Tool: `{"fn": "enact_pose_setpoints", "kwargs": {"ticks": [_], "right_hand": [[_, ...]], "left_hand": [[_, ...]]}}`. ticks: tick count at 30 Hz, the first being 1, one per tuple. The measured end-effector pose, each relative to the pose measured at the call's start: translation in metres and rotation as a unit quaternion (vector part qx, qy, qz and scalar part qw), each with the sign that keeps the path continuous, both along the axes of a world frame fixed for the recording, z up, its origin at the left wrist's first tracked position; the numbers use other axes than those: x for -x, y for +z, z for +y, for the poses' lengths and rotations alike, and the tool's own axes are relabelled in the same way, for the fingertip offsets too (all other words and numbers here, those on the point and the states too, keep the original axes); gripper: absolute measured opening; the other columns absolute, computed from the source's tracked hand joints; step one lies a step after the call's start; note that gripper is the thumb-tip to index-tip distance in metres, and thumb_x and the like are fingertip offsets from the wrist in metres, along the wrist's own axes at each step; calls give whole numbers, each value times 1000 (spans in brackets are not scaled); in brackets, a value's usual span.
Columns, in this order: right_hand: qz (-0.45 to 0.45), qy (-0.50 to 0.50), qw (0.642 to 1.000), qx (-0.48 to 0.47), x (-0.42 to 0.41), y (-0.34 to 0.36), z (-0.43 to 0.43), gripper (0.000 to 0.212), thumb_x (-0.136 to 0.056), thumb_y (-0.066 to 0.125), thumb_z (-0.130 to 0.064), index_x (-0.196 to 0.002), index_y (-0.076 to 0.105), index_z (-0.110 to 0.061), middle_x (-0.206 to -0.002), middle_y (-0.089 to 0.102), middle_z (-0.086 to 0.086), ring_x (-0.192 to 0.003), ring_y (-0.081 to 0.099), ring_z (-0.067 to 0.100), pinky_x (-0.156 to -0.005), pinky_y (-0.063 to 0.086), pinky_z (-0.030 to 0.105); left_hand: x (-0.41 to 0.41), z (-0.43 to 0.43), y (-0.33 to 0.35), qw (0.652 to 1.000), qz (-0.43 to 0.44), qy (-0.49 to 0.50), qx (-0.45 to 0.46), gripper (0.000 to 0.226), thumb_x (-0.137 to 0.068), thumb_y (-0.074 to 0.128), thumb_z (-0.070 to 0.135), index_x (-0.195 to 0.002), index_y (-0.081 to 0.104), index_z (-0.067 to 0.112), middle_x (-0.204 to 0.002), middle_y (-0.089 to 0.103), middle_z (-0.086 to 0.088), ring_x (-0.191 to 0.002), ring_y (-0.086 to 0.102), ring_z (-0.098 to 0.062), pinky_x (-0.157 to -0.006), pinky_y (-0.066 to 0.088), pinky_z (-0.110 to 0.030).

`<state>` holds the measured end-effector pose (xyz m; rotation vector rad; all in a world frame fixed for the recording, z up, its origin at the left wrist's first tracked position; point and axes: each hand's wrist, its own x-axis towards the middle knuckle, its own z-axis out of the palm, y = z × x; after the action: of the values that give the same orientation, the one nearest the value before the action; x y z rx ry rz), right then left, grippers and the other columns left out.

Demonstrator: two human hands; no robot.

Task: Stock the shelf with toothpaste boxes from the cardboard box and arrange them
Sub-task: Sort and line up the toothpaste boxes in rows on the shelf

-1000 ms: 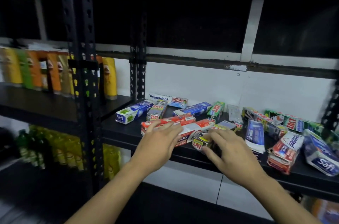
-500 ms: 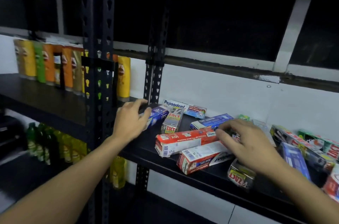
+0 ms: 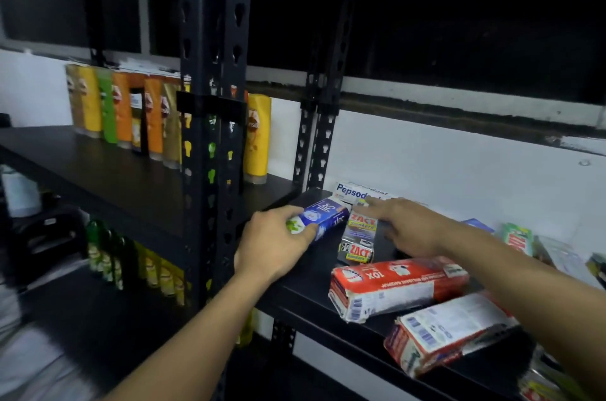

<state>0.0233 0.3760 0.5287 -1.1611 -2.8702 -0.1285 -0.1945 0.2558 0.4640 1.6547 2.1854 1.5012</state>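
Right at the left end of the black shelf [image 3: 311,279] is a blue toothpaste box [image 3: 326,217], and my left hand [image 3: 272,249] grips it. My fingers curl round its near end, where there is a green leaf picture. The blue box lies flat and points toward the wall. Just beside it, on its right, is a grey box with red ZACT letters [image 3: 359,240], and it also lies flat. My right hand [image 3: 410,226] is over the far end of that grey box. Its fingers are stretched out straight and hold nothing. One fingertip is close to a white Pepsodent box [image 3: 355,196] at the back by the white wall [image 3: 459,167], but I cannot tell if it touches. Nearer to me, under my right arm, lies a long red box [image 3: 396,289] with a squashed end. A red and white box [image 3: 452,331] lies next to it at the front edge of the shelf. Farther right is a green box [image 3: 516,238], and the other boxes there are too blurry to make out. On the left stands a black post with holes [image 3: 213,72]. Behind it is another shelf with a row of tall orange, yellow and green bottles [image 3: 124,115]. Below them stand small green and yellow bottles [image 3: 131,266].
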Motion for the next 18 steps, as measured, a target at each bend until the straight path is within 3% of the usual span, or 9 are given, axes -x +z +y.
{"fn": "enact_pose_setpoints", "kwargs": {"ticks": [3,8,10,12,14,16,18], "right_hand": [[-26,23,999,6,1,-5,9,61,-98,51,-18,-146,32,-51,-160,23,-16,-146,26,18,-118,26,39],[19,30,999,41,-12,-1,4,49,-96,58,-38,-139,43,-54,-143,50,-20,-129,49,9,-110,39,35],[15,35,999,-1,-12,0,-2,44,-92,56,-52,-135,47,-54,-130,63,-17,-115,59,8,-100,45,32],[18,32,998,-48,-12,4,-10,48,-84,47,-72,-128,55,-53,-98,74,-9,-88,63,5,-81,48,28],[32,39,996,-72,-12,10,-20,59,-74,40,-82,-118,64,-51,-79,67,-12,-66,53,-1,-64,39,19],[50,59,995,-69,-14,14,-27,55,-73,43,-81,-108,71,-48,-81,63,-25,-61,50,-6,-58,30,11],[69,63,994,-51,-18,17,-27,44,-77,52,-75,-103,73,-47,-88,70,-24,-68,57,-9,-62,36,10]], "left_hand": [[3,2,-1,1000,-20,-3,-10,40,-77,72,50,-113,72,32,-107,73,11,-95,66,-7,-82,54,-26],[6,6,-2,999,-43,-9,-12,37,-73,73,50,-106,74,33,-104,73,13,-92,66,-6,-80,55,-27],[7,6,-4,998,-54,-14,-15,36,-70,70,53,-101,74,35,-102,74,15,-93,67,-6,-82,55,-28],[7,6,-4,997,-72,-19,-22,37,-66,61,57,-93,75,37,-96,74,17,-92,67,-4,-82,56,-30],[6,5,-4,995,-86,-25,-33,35,-64,55,58,-84,76,38,-86,73,20,-85,67,-1,-77,57,-31],[5,3,-4,995,-90,-34,-40,30,-66,53,54,-79,76,38,-79,72,22,-79,67,1,-73,57,-31],[5,2,-3,994,-89,-51,-41,21,-72,58,45,-79,76,37,-76,71,25,-77,67,3,-71,57,-31]]}}
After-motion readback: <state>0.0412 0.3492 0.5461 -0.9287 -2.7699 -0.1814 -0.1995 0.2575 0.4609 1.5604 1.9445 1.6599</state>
